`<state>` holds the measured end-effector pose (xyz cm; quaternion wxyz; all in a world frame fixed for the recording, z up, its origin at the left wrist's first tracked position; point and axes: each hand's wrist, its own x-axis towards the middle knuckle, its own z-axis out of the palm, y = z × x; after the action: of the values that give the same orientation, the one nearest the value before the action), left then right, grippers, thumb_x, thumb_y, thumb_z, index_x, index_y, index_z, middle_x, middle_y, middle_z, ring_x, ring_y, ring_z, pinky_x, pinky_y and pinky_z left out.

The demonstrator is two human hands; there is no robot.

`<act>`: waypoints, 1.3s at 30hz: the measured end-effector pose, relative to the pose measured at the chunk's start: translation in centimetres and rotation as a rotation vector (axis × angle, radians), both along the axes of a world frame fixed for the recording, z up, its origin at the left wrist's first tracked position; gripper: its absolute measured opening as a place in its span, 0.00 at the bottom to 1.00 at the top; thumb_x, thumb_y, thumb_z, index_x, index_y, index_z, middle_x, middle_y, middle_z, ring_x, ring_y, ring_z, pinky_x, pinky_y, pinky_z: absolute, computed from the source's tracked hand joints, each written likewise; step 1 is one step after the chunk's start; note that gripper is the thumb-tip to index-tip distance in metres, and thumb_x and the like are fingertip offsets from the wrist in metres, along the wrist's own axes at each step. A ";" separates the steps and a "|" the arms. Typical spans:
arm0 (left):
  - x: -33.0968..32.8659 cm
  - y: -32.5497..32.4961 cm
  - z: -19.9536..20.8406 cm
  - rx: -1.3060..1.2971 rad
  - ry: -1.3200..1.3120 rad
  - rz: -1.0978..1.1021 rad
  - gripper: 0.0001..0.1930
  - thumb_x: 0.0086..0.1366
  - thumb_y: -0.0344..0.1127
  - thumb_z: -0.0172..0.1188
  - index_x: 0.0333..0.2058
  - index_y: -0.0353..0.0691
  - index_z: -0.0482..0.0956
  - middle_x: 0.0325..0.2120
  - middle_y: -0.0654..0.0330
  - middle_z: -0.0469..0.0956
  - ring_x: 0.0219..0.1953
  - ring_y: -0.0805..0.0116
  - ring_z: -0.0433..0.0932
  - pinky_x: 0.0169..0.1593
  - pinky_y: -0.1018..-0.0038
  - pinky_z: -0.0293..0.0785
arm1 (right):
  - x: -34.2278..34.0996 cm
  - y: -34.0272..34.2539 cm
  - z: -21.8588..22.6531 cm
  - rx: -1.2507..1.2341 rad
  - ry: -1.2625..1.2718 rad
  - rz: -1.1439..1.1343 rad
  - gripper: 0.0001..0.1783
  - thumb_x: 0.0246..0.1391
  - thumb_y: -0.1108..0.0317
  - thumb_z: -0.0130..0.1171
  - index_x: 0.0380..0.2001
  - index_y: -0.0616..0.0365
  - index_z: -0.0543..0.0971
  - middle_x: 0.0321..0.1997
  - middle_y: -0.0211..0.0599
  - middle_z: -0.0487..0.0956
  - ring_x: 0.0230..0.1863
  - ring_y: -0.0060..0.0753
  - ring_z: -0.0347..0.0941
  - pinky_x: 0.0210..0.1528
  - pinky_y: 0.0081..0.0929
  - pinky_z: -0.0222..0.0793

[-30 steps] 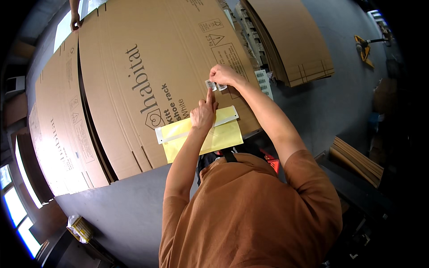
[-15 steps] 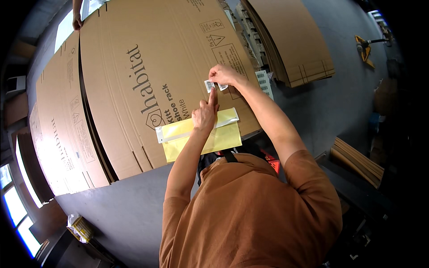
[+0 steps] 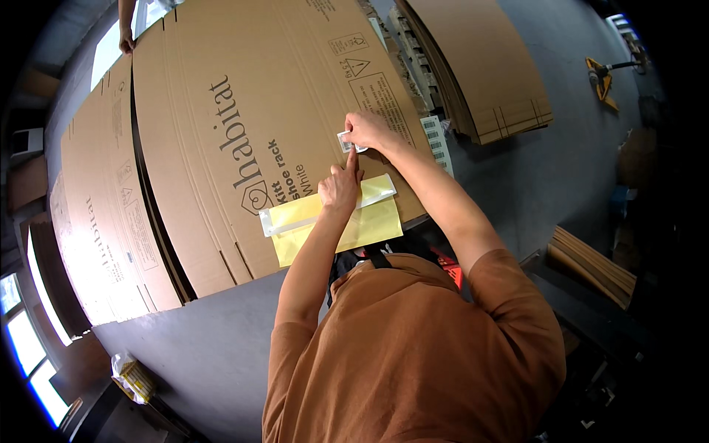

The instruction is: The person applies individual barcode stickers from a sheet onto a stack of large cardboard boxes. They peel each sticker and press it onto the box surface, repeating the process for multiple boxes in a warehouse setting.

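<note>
A large flat brown cardboard carton [image 3: 188, 148] with dark print lies before me. My right hand [image 3: 367, 131] pinches a small white barcode label [image 3: 343, 141] at the carton's surface. Just below it, my left hand [image 3: 340, 186] stretches its index finger up to the label's lower edge, with the other fingers curled and nothing visible in them. Under the left wrist, a yellow sheet [image 3: 373, 230] with a whitish strip lies across the carton's near edge. The right fingers cover part of the label.
A sheet of barcode labels [image 3: 436, 142] sits by the carton's right edge. Stacked cardboard [image 3: 487, 66] stands farther right, and a yellow pallet jack [image 3: 602, 81] beyond it. Another person's hand [image 3: 127, 43] touches the carton's far left edge. More cardboard [image 3: 591, 266] leans at right.
My right hand has lowered slightly over the label, which now shows less beside the fingers. The left fingertip stays by the label. The yellow sheet has shifted slightly right.
</note>
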<state>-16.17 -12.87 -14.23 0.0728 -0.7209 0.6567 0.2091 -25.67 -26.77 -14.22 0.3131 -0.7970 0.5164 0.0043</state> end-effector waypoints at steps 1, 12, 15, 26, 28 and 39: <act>0.0 -0.1 0.3 0.002 0.010 -0.003 0.35 0.66 0.56 0.50 0.68 0.68 0.46 0.32 0.54 0.75 0.26 0.58 0.81 0.30 0.60 0.77 | 0.3 0.3 -0.1 -0.109 0.014 -0.069 0.21 0.44 0.57 0.66 0.38 0.57 0.74 0.36 0.40 0.81 0.36 0.46 0.78 0.40 0.39 0.72; 4.9 7.0 1.3 -0.076 0.215 0.039 0.31 0.66 0.47 0.53 0.65 0.56 0.55 0.33 0.49 0.79 0.35 0.48 0.81 0.37 0.54 0.77 | -2.2 7.7 5.7 0.381 -0.975 -0.606 0.33 0.50 0.74 0.64 0.58 0.63 0.62 0.37 0.38 0.78 0.41 0.27 0.74 0.44 0.24 0.71; 6.8 11.5 1.3 -0.239 0.340 0.042 0.19 0.65 0.42 0.54 0.54 0.50 0.68 0.32 0.52 0.79 0.30 0.48 0.80 0.35 0.56 0.76 | -2.3 13.4 5.5 0.603 -1.041 -0.714 0.32 0.50 0.76 0.62 0.57 0.64 0.62 0.39 0.37 0.77 0.41 0.25 0.73 0.45 0.20 0.70; 8.2 16.8 2.1 -0.453 0.298 -0.128 0.06 0.61 0.35 0.59 0.28 0.43 0.73 0.23 0.58 0.73 0.20 0.54 0.75 0.28 0.62 0.74 | 2.7 22.3 0.3 0.419 -0.991 -0.772 0.26 0.49 0.82 0.60 0.51 0.64 0.63 0.35 0.38 0.76 0.35 0.22 0.73 0.36 0.18 0.72; 8.3 17.0 2.2 -0.485 0.304 -0.125 0.05 0.60 0.35 0.59 0.30 0.42 0.74 0.28 0.58 0.74 0.21 0.54 0.75 0.28 0.63 0.74 | 3.0 22.8 -0.1 0.398 -0.988 -0.808 0.25 0.49 0.82 0.60 0.50 0.63 0.64 0.33 0.37 0.77 0.34 0.21 0.73 0.35 0.18 0.71; 7.2 16.2 -0.3 -0.424 0.134 -0.210 0.23 0.61 0.35 0.55 0.56 0.40 0.70 0.57 0.60 0.70 0.32 0.66 0.80 0.31 0.69 0.74 | 3.0 23.0 -1.1 -0.068 -0.661 -0.517 0.23 0.47 0.76 0.63 0.45 0.61 0.65 0.29 0.40 0.78 0.32 0.37 0.77 0.36 0.32 0.72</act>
<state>-8.95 3.32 -14.53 -0.1025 -0.6325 0.7605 0.1052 -22.69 -3.80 -15.32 0.4260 -0.6097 0.5710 -0.3475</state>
